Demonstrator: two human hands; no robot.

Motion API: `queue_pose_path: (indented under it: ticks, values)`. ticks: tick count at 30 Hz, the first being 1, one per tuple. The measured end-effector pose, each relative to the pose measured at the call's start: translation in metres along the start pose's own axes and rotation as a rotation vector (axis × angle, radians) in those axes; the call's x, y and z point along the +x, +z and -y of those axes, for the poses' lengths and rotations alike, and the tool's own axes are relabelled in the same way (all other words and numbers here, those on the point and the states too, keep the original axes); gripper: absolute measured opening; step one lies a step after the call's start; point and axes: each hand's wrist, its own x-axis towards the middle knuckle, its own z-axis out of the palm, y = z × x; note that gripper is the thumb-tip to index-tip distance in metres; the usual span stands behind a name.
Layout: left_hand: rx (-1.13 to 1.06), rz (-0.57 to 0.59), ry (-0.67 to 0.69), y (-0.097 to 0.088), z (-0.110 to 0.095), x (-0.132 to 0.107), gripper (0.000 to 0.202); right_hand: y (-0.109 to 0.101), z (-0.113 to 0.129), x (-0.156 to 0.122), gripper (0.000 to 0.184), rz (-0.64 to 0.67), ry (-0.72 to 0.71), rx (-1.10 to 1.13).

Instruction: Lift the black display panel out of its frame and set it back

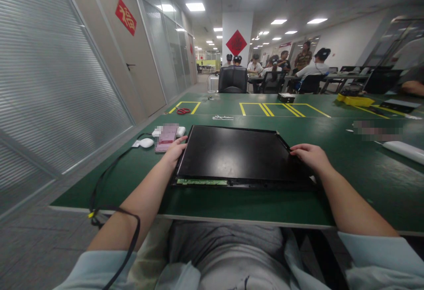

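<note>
A black LCD screen panel [232,152] lies in front of me, with a strip of green circuit board [202,182] showing along its near edge. Under and around it is a thin black frame [265,185], which sticks out on the near and right sides. My left hand [177,148] grips the panel's left edge, its thumb and fingers partly hidden by the panel. At the right side, my right hand [309,155] pinches the frame's edge between thumb and fingers.
Left of the panel lie a phone [166,137] and a white plug on a black cable [145,143]. Red-handled scissors [183,111] and small metal tools [222,117] are farther off. Yellow tape marks the green table [212,206]. A yellow tray [356,100] stands far right; people sit beyond.
</note>
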Motion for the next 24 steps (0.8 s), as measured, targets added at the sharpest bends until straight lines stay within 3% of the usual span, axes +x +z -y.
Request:
queue_pose_path:
  ticks: [3, 6, 11, 15, 24]
  values:
    - [-0.017, -0.014, 0.021, 0.002, 0.0, -0.001, 0.068, -0.001, 0.002, -0.002, 0.024, -0.015, -0.003, -0.019]
    - [0.002, -0.04, 0.064, 0.003, -0.001, 0.001, 0.051, -0.001, 0.004, -0.003, 0.025, -0.013, -0.003, -0.021]
    - [0.192, -0.001, 0.129, 0.002, -0.005, 0.005, 0.024, 0.0, 0.005, -0.004, 0.022, -0.01, 0.032, -0.022]
    - [0.227, 0.047, 0.158, 0.002, -0.006, 0.005, 0.027, 0.001, 0.006, -0.004, 0.02, -0.016, 0.028, -0.02]
    - [0.192, -0.004, 0.315, 0.014, -0.005, -0.012, 0.035, -0.001, 0.011, -0.008, 0.018, -0.018, 0.029, -0.037]
